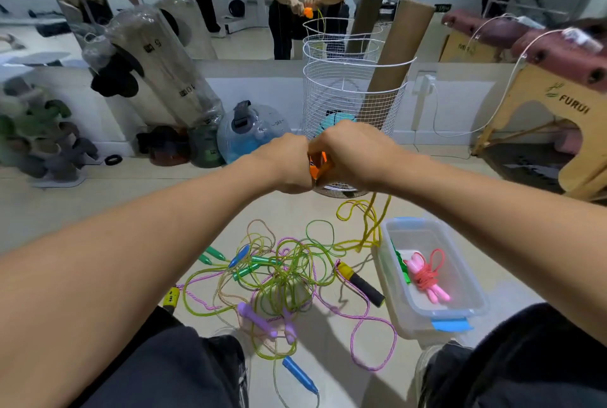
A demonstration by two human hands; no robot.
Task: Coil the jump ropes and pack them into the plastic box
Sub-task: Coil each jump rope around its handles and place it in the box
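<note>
Yellow rope (368,227), thin and limp, trailing from raised hands down to floor (98,210) just beside box (473,305). Left hand (282,164) and right hand (351,154) pressed together, each curled round orange handles (318,166). Likely light, springy, prone to kinking and snagging on tangled pile (282,276) nearby. Best held at handles, cord gathered in even loops, then pinched mid-bundle. Pink rope (427,276) already coiled inside box, something green beside it. Yet to do: green, blue, purple and black-handled ropes knotted together on floor.
</note>
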